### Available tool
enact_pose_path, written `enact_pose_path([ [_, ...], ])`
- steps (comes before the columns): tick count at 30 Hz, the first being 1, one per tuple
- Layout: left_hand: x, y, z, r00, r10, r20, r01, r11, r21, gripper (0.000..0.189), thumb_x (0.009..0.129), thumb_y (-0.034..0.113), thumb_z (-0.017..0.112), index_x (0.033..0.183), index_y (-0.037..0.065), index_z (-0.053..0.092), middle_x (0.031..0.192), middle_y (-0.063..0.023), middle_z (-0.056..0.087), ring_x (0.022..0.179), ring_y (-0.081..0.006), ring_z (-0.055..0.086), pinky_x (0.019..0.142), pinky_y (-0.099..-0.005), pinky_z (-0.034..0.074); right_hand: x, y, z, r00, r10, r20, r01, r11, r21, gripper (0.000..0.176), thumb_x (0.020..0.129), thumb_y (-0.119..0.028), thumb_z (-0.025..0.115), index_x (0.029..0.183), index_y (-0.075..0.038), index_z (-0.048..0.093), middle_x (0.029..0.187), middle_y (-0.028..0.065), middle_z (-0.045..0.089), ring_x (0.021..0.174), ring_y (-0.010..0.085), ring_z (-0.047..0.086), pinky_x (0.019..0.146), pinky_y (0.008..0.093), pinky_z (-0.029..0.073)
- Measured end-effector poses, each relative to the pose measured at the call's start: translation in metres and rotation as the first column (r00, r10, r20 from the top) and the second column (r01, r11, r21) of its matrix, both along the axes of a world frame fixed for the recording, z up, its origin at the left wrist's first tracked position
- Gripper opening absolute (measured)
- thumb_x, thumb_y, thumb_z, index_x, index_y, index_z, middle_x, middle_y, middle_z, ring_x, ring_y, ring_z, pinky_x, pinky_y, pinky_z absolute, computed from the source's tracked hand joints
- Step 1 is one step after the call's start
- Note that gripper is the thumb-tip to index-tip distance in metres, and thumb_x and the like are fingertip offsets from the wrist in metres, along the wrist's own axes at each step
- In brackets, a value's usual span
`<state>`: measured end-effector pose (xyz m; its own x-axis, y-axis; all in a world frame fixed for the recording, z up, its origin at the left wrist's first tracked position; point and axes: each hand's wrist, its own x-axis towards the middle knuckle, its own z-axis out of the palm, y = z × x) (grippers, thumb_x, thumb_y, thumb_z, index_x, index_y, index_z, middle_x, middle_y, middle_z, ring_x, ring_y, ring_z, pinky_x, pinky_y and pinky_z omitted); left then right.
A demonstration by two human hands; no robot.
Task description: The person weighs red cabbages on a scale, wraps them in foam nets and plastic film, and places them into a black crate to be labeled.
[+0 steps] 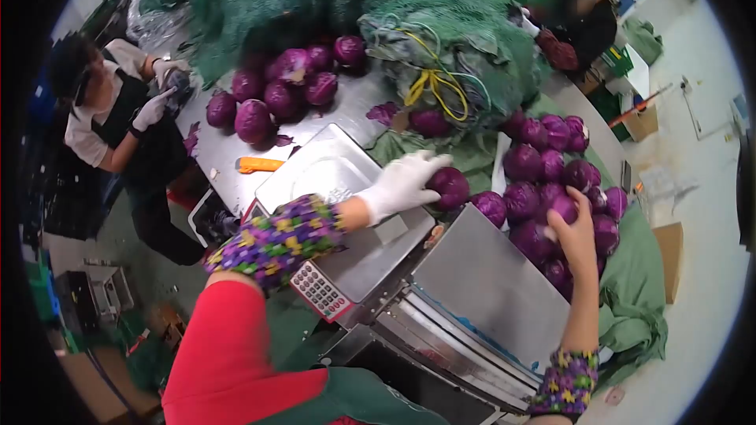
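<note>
My left hand (403, 186), in a white glove, reaches past the scale's far edge. Its thumb and fingers are around the near side of a red cabbage (450, 188). My right hand (579, 238) is bare, with its thumb and fingers curved round another red cabbage (561, 209) in the pile on the right. Part of that cabbage is hidden by the fingers. Several more red cabbages (522, 163) lie close around it on green cloth. Under my left forearm stands a weighing scale (331, 159) with a metal plate and a keypad (321, 291).
A flat metal machine top (488, 271) lies between my arms. Further off are more red cabbages (253, 120), an orange-handled cutter (260, 164) and a bundle of green netting (465, 39) with yellow cord (435, 85). One person (118, 110) works at left, another (579, 20) at far right.
</note>
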<state>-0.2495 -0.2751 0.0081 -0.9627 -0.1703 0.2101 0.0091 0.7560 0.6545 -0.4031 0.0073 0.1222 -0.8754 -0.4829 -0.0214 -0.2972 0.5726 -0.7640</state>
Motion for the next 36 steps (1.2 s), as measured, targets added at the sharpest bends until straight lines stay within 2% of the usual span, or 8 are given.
enact_pose_path([
  [4, -0.05, 0.014, -0.046, 0.97, -0.157, 0.183, 0.217, 0.899, -0.38, 0.101, 0.059, 0.028, 0.083, 0.145, 0.021, 0.03, 0.142, -0.0234, 0.034, 0.125, -0.0412, 0.043, 0.099, -0.0449, 0.042, 0.049, 0.045, 0.011, 0.983, 0.169, 0.068, -0.172, 0.983, 0.057, 0.077, 0.063, -0.018, 0.076, 0.132, -0.004, 0.045, 0.124, 0.0146, 0.052, 0.118, 0.0271, 0.049, 0.104, 0.0371, 0.036],
  [12, -0.065, -0.017, -0.049, 0.932, -0.311, 0.187, 0.327, 0.943, -0.064, 0.074, 0.069, 0.036, 0.073, 0.135, 0.016, 0.047, 0.126, -0.0185, 0.053, 0.115, -0.0349, 0.054, 0.096, -0.0398, 0.044, 0.134, 0.098, 0.001, 0.951, 0.231, -0.207, -0.151, 0.927, 0.344, 0.082, 0.057, -0.013, 0.079, 0.132, -0.005, 0.045, 0.117, 0.0171, 0.05, 0.112, 0.0338, 0.049, 0.098, 0.0409, 0.04],
  [15, -0.054, -0.076, -0.029, 0.937, 0.333, -0.106, -0.349, 0.888, -0.299, 0.027, 0.074, 0.03, 0.066, 0.096, 0.013, 0.07, 0.086, -0.0104, 0.068, 0.083, -0.0299, 0.066, 0.074, -0.0411, 0.053, 0.146, 0.111, -0.003, 0.961, 0.175, -0.213, -0.089, 0.929, 0.36, 0.084, 0.058, -0.013, 0.079, 0.133, -0.005, 0.043, 0.119, 0.0188, 0.048, 0.112, 0.0358, 0.049, 0.097, 0.042, 0.041],
  [18, -0.035, -0.157, -0.025, 0.863, 0.463, -0.201, -0.456, 0.543, -0.705, 0.007, 0.075, 0.015, 0.06, 0.079, 0.017, 0.066, 0.077, -0.0042, 0.064, 0.074, -0.0235, 0.064, 0.066, -0.0406, 0.05, 0.151, 0.114, -0.007, 0.956, 0.132, -0.261, -0.034, 0.936, 0.35, 0.083, 0.058, -0.014, 0.079, 0.133, -0.006, 0.043, 0.121, 0.0197, 0.046, 0.112, 0.037, 0.049, 0.097, 0.042, 0.041],
  [23, -0.013, -0.257, -0.088, 0.852, 0.472, 0.226, 0.069, 0.327, -0.942, 0.043, 0.092, 0.023, 0.046, 0.135, 0.021, 0.049, 0.141, -0.0174, 0.042, 0.131, -0.0349, 0.038, 0.113, -0.0539, 0.016, 0.148, 0.109, -0.009, 0.968, 0.107, -0.227, -0.007, 0.916, 0.401, 0.079, 0.059, -0.018, 0.079, 0.13, -0.006, 0.047, 0.123, 0.0225, 0.045, 0.113, 0.0388, 0.049, 0.096, 0.0433, 0.043],
  [28, -0.021, -0.267, -0.096, 0.852, 0.465, 0.24, 0.18, 0.169, -0.969, 0.041, 0.094, 0.023, 0.045, 0.135, 0.022, 0.05, 0.135, -0.0165, 0.047, 0.126, -0.0336, 0.043, 0.11, -0.0554, 0.022, 0.147, 0.104, -0.008, 0.963, 0.115, -0.243, 0.003, 0.899, 0.438, 0.071, 0.058, -0.024, 0.08, 0.122, -0.005, 0.054, 0.123, 0.024, 0.046, 0.113, 0.0402, 0.05, 0.095, 0.044, 0.044],
  [31, -0.021, -0.265, -0.076, 0.84, 0.44, 0.317, 0.104, 0.443, -0.89, 0.047, 0.084, 0.016, 0.057, 0.13, 0.02, 0.052, 0.126, -0.0173, 0.051, 0.122, -0.0301, 0.046, 0.109, -0.0501, 0.027, 0.144, 0.107, -0.009, 0.966, 0.1, -0.238, 0.01, 0.906, 0.423, 0.071, 0.059, -0.023, 0.079, 0.123, -0.004, 0.054, 0.122, 0.0233, 0.046, 0.112, 0.039, 0.05, 0.095, 0.0429, 0.044],
  [36, 0.034, -0.184, 0.023, 0.922, 0.328, -0.207, -0.387, 0.806, -0.448, 0.078, 0.062, 0.012, 0.076, 0.134, 0.015, 0.046, 0.121, -0.0184, 0.051, 0.117, -0.0336, 0.05, 0.104, -0.043, 0.037, 0.138, 0.118, -0.017, 0.967, 0.101, -0.233, -0.023, 0.949, 0.315, 0.07, 0.06, -0.021, 0.078, 0.123, -0.004, 0.053, 0.119, 0.0213, 0.048, 0.109, 0.0367, 0.052, 0.093, 0.0415, 0.044],
])
